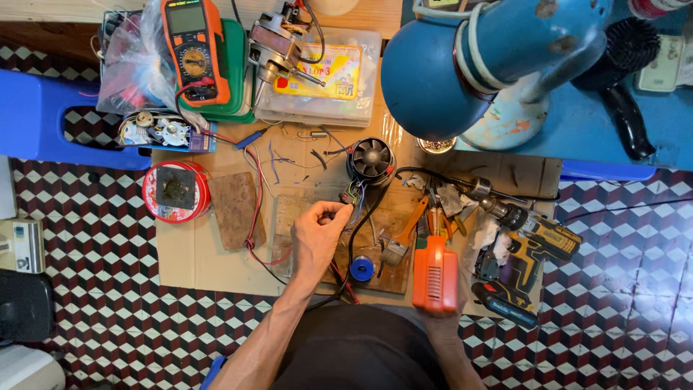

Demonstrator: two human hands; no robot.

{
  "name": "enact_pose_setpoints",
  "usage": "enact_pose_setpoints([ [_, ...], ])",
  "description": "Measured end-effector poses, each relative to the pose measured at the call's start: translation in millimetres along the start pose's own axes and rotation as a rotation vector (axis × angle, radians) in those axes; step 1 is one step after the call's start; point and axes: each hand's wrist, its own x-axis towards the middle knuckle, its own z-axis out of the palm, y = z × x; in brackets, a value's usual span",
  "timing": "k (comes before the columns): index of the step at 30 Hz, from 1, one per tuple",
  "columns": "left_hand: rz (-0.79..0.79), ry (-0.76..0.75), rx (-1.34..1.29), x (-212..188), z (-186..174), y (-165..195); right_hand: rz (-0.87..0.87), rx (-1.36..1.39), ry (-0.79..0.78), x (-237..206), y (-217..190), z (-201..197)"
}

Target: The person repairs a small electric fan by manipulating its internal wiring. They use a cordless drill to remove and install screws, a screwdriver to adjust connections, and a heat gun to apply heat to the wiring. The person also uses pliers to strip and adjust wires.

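Observation:
My left hand (317,235) pinches thin coloured wires (352,196) that run from a small black round fan motor (371,160) on the cardboard work mat (180,253). My right hand (442,323) grips an orange soldering gun (434,271), its tip pointing up toward the wires; only the fingers under the gun show. A spool of solder with a blue core (362,269) lies between the two hands, on a wooden board (386,278).
A yellow-and-black cordless drill (521,249) lies at right. At back stand an orange multimeter (193,50), a clear plastic parts box (321,87) and a blue desk lamp (462,65). A red round tin (175,191) and pliers (411,220) rest on the mat. Checkered tile floor surrounds it.

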Motion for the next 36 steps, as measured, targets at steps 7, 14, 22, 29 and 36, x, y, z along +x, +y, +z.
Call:
enact_pose_setpoints([
  [7,0.092,-0.020,-0.087,4,2,-14,0.077,-0.473,-0.010,-23,39,2],
  [14,0.175,-0.079,-0.197,5,1,-20,-0.079,-0.550,-0.186,2,50,25],
  [22,0.138,-0.097,-0.119,5,-1,-19,-0.219,-0.359,-0.279,22,36,16],
  [29,0.114,-0.085,-0.169,5,0,-21,0.175,-0.263,-0.356,68,56,5],
  [36,0.090,-0.094,-0.189,4,-4,-15,0.142,-0.344,-0.146,101,72,8],
])
